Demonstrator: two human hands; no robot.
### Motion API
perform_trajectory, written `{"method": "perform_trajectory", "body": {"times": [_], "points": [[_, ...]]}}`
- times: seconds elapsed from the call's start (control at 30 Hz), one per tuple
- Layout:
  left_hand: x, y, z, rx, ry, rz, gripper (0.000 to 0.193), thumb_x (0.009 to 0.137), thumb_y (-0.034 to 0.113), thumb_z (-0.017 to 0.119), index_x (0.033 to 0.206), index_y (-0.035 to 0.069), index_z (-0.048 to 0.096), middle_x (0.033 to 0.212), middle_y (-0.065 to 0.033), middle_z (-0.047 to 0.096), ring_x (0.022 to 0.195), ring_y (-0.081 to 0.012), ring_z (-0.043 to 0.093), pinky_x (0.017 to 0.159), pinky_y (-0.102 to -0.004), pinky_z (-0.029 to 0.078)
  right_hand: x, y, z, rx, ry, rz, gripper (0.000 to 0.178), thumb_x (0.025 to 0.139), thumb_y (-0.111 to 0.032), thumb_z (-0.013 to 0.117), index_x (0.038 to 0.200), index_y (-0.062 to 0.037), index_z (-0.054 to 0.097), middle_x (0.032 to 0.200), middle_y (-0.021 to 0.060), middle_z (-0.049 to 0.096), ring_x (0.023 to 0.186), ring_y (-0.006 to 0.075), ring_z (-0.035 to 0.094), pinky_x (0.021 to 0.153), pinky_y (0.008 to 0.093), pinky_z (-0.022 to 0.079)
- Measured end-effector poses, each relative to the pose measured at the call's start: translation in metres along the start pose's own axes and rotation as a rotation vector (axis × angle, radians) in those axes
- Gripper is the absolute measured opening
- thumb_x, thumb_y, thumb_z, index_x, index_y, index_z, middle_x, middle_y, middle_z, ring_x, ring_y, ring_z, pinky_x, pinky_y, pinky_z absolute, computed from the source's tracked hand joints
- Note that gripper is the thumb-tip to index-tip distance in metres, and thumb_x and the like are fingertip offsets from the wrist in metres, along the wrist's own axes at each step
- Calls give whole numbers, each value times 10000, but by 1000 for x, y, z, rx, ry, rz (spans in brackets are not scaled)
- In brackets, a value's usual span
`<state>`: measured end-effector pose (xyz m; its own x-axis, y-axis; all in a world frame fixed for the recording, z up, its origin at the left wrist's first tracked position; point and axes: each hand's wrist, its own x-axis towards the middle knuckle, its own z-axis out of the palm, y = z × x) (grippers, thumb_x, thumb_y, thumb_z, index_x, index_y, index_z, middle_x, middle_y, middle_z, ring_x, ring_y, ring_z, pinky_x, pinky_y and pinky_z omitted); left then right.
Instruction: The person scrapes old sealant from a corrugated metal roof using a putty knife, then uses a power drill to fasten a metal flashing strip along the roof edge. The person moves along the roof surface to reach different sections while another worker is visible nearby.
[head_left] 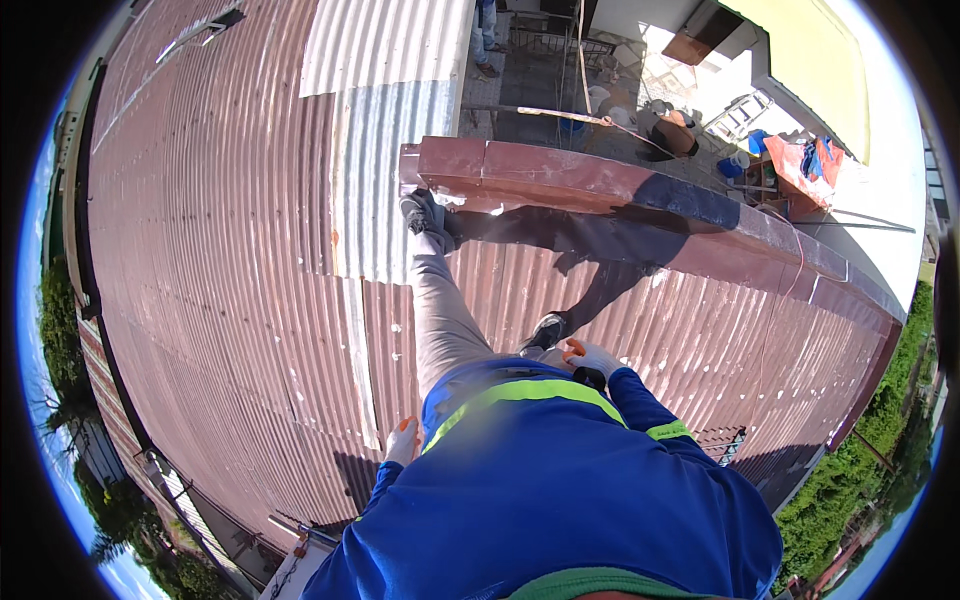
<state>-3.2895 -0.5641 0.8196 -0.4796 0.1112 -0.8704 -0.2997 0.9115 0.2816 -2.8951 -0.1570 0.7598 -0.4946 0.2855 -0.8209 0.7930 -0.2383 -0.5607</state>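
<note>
As two shoes (418,212) (545,332) touch roof (240,250), two hands (402,441) (593,361) apart; both gloved

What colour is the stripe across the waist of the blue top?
The stripe is bright yellow-green, best seen in the head view.

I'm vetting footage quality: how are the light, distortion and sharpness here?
Head view: hard sun casts a dark shadow across the reddish-brown ledge and corrugated roof; the pale wall at upper right looks washed out; fisheye distortion curves the ledge; a hazy patch blurs the blue shirt.
</note>
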Motion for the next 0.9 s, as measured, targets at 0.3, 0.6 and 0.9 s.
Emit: {"method": "perform_trajectory", "body": {"times": [0.3,0.6,0.9], "points": [[248,465,-7,98,12,517,287,1055,344,598,1131,79,678,682,48,494,578,-71,442,531,-285,365,107,-68,-97,-153,370,331,759,957,-560,612,1547,-102,479,1451,210,599,1322,371,591,1094,453,467],[269,484,226,164,-938,256,590,1069,464,572,1545,121,503,1245,-110,714,1009,-225,719,893,-385,536,377,-182,-263,-659,1186,-33,823,871,-452,772,1566,-141,458,1606,250,392,1501,415,356,1203,537,297],[277,467,245,964,-825,876,629,1026,576,514,1413,85,576,1257,-183,694,1150,-360,684,976,-502,528,458,-182,-228,-676,1297,94,712,985,-474,647,1593,-189,412,1675,154,339,1578,388,221,1255,627,75]]}}
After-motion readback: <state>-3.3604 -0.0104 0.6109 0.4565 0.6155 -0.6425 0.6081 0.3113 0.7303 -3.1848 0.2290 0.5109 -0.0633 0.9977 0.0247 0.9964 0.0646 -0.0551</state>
